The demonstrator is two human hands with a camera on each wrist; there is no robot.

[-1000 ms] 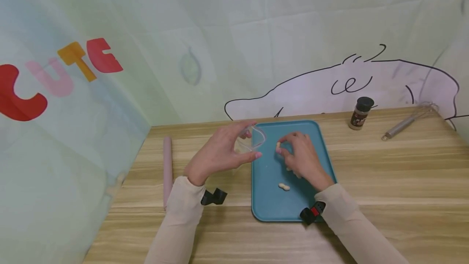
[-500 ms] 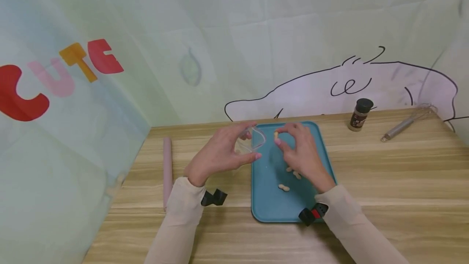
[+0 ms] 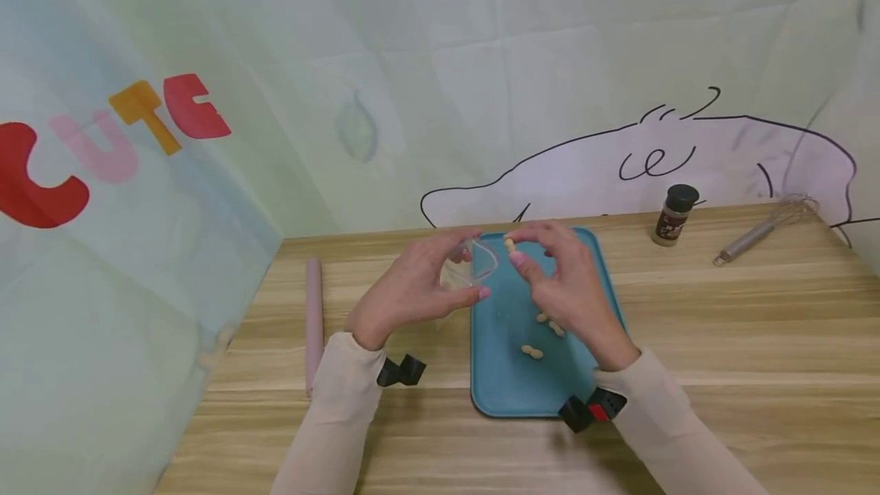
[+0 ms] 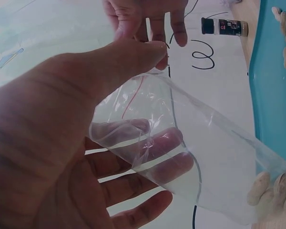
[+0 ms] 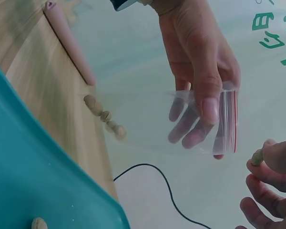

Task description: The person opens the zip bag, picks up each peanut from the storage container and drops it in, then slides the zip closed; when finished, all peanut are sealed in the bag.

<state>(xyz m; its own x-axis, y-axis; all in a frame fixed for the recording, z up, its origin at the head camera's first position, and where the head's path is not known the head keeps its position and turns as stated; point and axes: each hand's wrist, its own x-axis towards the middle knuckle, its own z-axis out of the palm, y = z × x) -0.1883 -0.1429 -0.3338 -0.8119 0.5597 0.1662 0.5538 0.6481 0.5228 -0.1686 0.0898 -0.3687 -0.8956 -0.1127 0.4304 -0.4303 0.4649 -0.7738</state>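
My left hand [image 3: 411, 285] grips a clear zip-lock bag [image 3: 485, 260] near its mouth, thumb on one side and fingers on the other, so the mouth gapes. Several unshelled peanuts [image 4: 281, 187] lie at the bottom of the hanging bag. Between thumb and forefinger, my right hand [image 3: 572, 289] pinches a single peanut [image 3: 509, 244], raised over the tray just right of the bag's mouth. More peanuts [image 3: 532, 352] lie on the blue tray [image 3: 502, 396], partly below the right forearm. In the right wrist view, the red-striped zip edge [image 5: 235, 121] faces the pinched peanut [image 5: 257, 157].
A pink rolling pin [image 3: 314, 319] lies left of the hands on the wooden table [image 3: 742, 327]. At the back right stands a black-capped spice jar [image 3: 675, 215], with a whisk [image 3: 752, 239] beside it. A printed cloth backdrop [image 3: 412, 82] rises behind the table.
The right hand has lifted the pinched peanut up and leftward, closer to the bag's mouth. Peanuts on the tray beneath it show more fully. The left hand and bag have stayed put.
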